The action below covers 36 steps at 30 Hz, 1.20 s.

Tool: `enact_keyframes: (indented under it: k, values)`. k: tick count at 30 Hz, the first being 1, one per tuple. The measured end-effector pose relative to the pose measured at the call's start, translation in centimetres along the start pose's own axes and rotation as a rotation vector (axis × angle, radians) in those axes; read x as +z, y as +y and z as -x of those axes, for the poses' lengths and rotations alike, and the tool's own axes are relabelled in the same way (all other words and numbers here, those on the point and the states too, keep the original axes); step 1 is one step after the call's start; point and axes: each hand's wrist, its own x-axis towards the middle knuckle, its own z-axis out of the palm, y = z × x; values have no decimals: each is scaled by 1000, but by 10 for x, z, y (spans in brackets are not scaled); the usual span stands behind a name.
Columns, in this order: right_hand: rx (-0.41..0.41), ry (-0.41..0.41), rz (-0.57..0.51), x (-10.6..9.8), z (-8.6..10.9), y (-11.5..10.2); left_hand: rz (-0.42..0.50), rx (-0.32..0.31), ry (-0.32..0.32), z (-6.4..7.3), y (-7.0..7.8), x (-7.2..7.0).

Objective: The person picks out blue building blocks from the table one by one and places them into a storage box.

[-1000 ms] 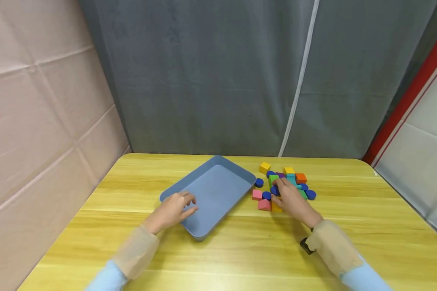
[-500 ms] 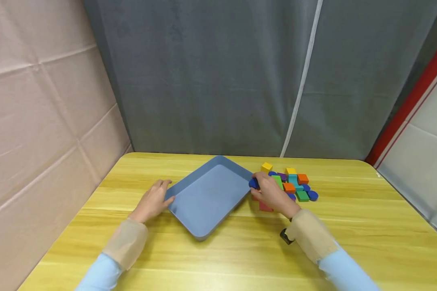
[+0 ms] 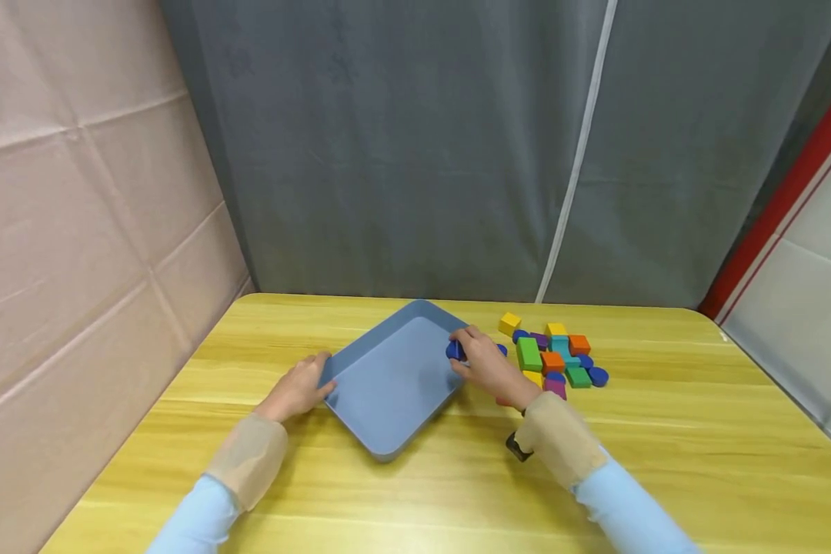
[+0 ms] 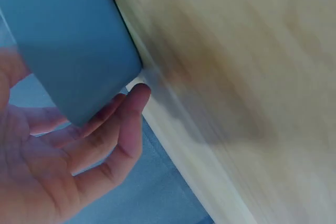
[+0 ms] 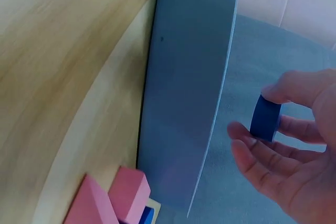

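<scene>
A grey-blue rectangular tray (image 3: 388, 377) lies at an angle on the wooden table. At its left corner my left hand (image 3: 296, 391) holds the rim, thumb on the inner side and fingers outside; the left wrist view shows those fingers (image 4: 118, 140) around the tray's corner. My right hand (image 3: 488, 365) pinches a dark blue round block (image 3: 453, 351) over the tray's right side. The right wrist view shows this disc-shaped block (image 5: 265, 119) on edge between thumb and fingertips, above the level of the tray wall (image 5: 189, 77).
Right of the tray lies a cluster of toy blocks, among them a green block (image 3: 528, 354), an orange block (image 3: 552, 362), yellow block (image 3: 509, 323) and several blue discs. Two pink blocks (image 5: 128, 195) sit beside the tray wall. A grey curtain (image 3: 388, 154) hangs behind the table.
My right hand has picked up a blue round block from the cluster and carried it left over the tray. My left hand has moved from above the tray back to its left corner.
</scene>
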Motion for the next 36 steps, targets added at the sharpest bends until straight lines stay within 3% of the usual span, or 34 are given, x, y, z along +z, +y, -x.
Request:
enact_keyframes:
  k: [13,22,28,36]
  values:
    - [-47,-86,-3,13,-19,-14,9,28,37,-8,-2,7]
    - [-119,-146,0,26,-25,-17,20,-33,7,-13,-2,8]
    - [-124,-226,14,31,-29,-21,13,-83,-25,-15,0,9]
    - [-166,-261,63,37,-31,-26,-2,-126,-77,-16,4,7]
